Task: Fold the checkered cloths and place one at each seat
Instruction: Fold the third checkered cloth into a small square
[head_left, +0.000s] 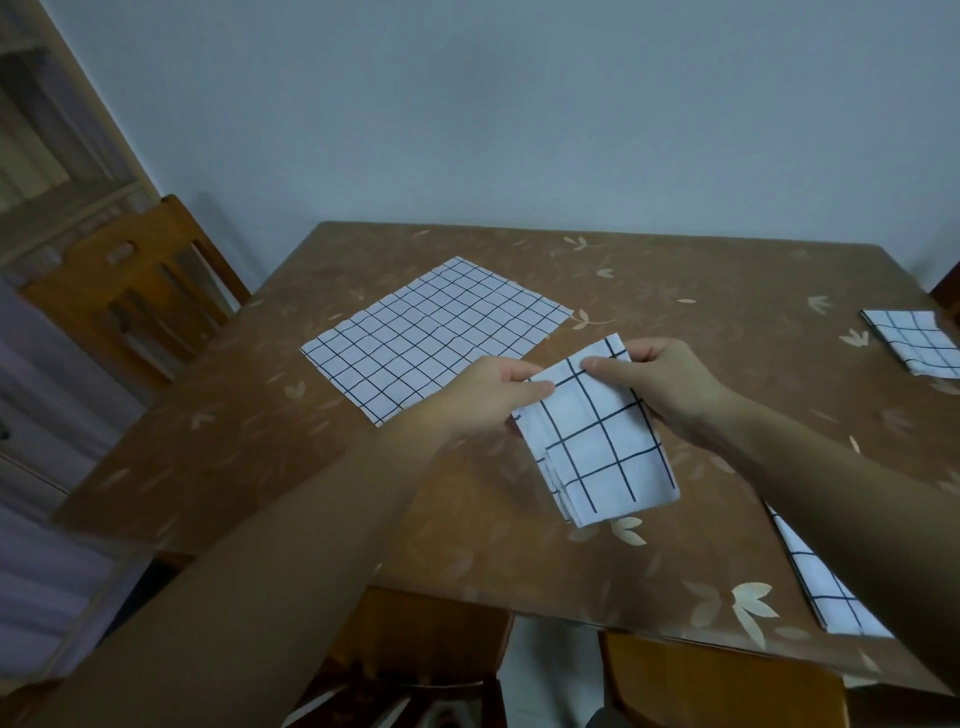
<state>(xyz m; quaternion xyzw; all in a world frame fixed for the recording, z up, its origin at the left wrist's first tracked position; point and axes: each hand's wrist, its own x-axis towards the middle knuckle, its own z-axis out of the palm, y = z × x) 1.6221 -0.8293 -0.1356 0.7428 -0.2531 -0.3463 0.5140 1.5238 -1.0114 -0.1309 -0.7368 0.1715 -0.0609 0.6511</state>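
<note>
My left hand (498, 389) and right hand (660, 384) pinch a folded cloth (597, 447), unplaced, just right of the flat cloth (436, 338), not yet folded. The far cloth (914, 345) and near cloth (826, 587), well right of it, look placed.

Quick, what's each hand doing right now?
Left hand: pinching the folded checkered cloth at its upper left corner.
Right hand: pinching the same cloth at its top edge.
</note>
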